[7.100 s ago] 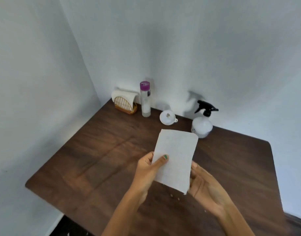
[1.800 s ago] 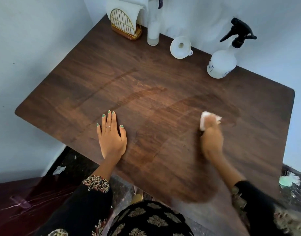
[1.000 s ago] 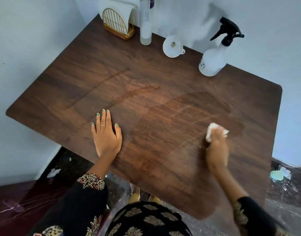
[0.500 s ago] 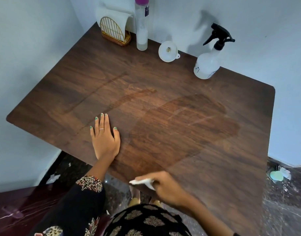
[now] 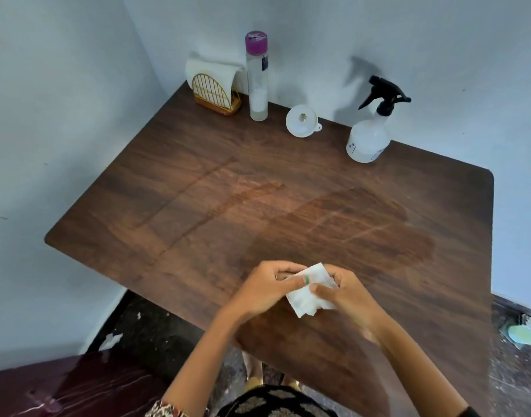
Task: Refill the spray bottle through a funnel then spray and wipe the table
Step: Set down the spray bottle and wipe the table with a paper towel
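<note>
big brown table, with a dark wet patch toward its right edge. looks sprayed and partly wiped already, so mostly done. maybe one more wipe left, over the damp part.

along the far edge: spray bottle standing upright with its top on, tall bottle with a purple cap, napkin holder in the far left corner, small white funnel lying between the two bottles.

near the front edge: left hand and right hand, fingers pinched on a crumpled white tissue, held just above the wood. folding it, probably.
</note>
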Available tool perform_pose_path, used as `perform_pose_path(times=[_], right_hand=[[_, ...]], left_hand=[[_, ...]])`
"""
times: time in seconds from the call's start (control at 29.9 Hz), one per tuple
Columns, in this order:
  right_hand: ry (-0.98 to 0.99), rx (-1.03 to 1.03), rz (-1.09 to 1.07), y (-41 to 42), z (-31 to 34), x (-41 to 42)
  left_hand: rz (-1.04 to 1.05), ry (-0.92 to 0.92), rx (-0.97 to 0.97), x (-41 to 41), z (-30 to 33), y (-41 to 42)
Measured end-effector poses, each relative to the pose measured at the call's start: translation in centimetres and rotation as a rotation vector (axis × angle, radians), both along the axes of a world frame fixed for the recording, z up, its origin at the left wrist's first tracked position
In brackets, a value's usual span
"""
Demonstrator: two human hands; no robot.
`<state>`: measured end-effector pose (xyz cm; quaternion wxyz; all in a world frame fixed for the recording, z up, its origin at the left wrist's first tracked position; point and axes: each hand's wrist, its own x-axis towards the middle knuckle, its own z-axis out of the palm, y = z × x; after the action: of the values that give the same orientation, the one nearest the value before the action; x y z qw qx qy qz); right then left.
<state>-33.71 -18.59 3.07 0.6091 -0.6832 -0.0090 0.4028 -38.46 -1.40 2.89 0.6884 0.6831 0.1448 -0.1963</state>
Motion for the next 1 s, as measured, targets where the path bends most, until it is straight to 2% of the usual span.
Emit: perform_pose_path(times=[0.17, 0.3, 0.4, 0.54, 0.7, 0.8, 1.0], right_hand=[[-0.064, -0.047, -0.173, -0.4, 0.7, 0.0], [0.213, 0.183, -0.387, -0.4, 0.8, -0.4], [0.286, 0.221, -0.434, -0.2, 0.8, -0.8], [0.147, 0.136, -0.540, 0.3, 0.5, -1.1], [0.072, 0.072, -0.527, 0.4, 0.6, -1.0], [-0.015, -0.036, -0.486, 0.4, 0.6, -1.1], [-0.242, -0.166, -0.322, -0.1, 0.7, -1.6]], left_hand=[[0.164, 0.130, 0.020, 0.1, -0.2, 0.1], [0.309, 0.178, -0.107, 0.2, 0.3, -0.6], [0.391, 0.234, -0.183, 0.2, 0.4, -1.0], [0.373, 0.271, -0.208, 0.1, 0.4, -1.4], [0.311, 0.334, -0.264, 0.0, 0.5, -1.3], [0.290, 0.384, -0.296, 0.0, 0.7, -1.3], [0.145, 0.373, -0.138, -0.1, 0.7, -1.7]])
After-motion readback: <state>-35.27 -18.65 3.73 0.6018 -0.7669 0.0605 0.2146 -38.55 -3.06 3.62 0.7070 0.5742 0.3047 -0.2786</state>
